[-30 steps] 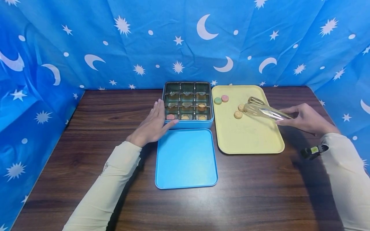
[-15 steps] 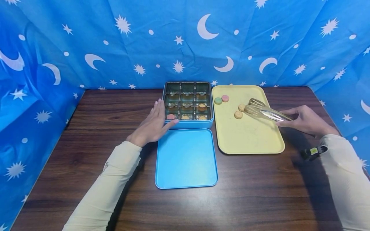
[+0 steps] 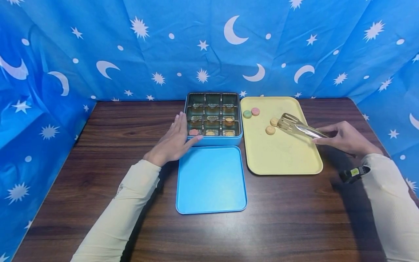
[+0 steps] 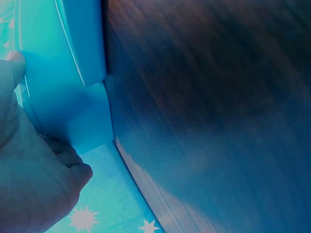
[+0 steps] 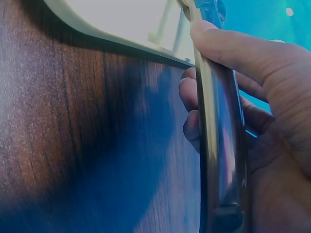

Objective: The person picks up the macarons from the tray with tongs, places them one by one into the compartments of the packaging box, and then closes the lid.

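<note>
Blue cloth [image 3: 147, 54] with white stars and moons hangs behind the brown table [image 3: 278, 218], where a tin [image 3: 214, 141] stands with its lid [image 3: 211, 180] just in front and a yellow tray [image 3: 284, 156] beside it. My left hand [image 3: 171, 142] lies along the tin's left wall, fingers straight, thumb out toward the front rim; I judge it is steadying the tin. My right hand [image 3: 347, 138] pinches the tongs [image 3: 304, 130] over the tray. Their tips come right up to the far tan cookie [image 3: 274, 121]; whether they touch it I cannot tell. The near tan cookie [image 3: 270, 130] lies just beside it, and the green cookie [image 3: 247, 114] and pink cookie [image 3: 255, 111] sit together near the tray's back left corner.

All three front compartments of the tin show something inside, as does the middle row's right one, so the filling looks about half done. I take the step in hand as lining the tongs up on the far tan cookie. Next, I think, calls for a gentle squeeze that doesn't shove it into its neighbour, then a level lift toward a free compartment
</note>
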A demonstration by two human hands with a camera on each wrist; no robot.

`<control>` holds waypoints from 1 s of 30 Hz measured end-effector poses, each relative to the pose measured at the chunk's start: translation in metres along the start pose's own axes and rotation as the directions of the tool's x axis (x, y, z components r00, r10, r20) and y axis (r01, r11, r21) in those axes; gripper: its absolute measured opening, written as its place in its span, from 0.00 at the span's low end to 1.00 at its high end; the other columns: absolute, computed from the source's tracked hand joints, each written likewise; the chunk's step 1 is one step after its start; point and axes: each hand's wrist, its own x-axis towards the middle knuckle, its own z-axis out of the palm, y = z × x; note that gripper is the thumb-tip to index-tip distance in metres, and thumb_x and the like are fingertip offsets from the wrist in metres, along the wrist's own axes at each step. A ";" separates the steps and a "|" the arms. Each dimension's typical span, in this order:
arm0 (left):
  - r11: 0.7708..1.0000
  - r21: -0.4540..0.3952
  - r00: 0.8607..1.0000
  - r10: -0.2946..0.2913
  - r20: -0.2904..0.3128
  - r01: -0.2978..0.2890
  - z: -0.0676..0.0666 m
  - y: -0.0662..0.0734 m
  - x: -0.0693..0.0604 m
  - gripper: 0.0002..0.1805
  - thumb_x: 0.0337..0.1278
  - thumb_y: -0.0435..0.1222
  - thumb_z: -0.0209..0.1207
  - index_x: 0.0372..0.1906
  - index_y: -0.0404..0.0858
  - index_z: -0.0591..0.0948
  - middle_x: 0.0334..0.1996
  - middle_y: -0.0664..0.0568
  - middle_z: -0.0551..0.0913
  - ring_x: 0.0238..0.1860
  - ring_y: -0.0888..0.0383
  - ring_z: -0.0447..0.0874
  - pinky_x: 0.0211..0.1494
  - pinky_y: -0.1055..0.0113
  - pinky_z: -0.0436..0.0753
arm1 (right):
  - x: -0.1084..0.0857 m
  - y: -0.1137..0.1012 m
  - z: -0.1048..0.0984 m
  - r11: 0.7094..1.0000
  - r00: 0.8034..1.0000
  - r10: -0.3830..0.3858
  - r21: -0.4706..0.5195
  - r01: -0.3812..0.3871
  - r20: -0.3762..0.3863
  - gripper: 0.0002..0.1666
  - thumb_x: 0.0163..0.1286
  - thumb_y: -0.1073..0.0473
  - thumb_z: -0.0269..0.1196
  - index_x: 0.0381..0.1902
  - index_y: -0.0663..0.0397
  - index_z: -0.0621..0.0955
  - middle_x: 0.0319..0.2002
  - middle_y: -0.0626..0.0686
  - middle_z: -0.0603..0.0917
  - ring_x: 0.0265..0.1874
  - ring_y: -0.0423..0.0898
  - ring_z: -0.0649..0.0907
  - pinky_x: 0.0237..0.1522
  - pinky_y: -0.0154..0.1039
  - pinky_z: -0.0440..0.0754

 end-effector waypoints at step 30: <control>1.000 -0.007 1.000 0.003 -0.002 -0.003 -0.001 0.001 -0.001 0.55 0.73 0.66 0.38 0.78 0.31 0.27 0.79 0.41 0.22 0.79 0.49 0.19 0.80 0.51 0.35 | -0.003 -0.006 -0.011 0.998 1.000 0.029 0.053 -0.029 0.002 0.37 0.64 0.46 0.73 0.64 0.62 0.80 0.12 0.44 0.58 0.09 0.41 0.56 0.12 0.39 0.61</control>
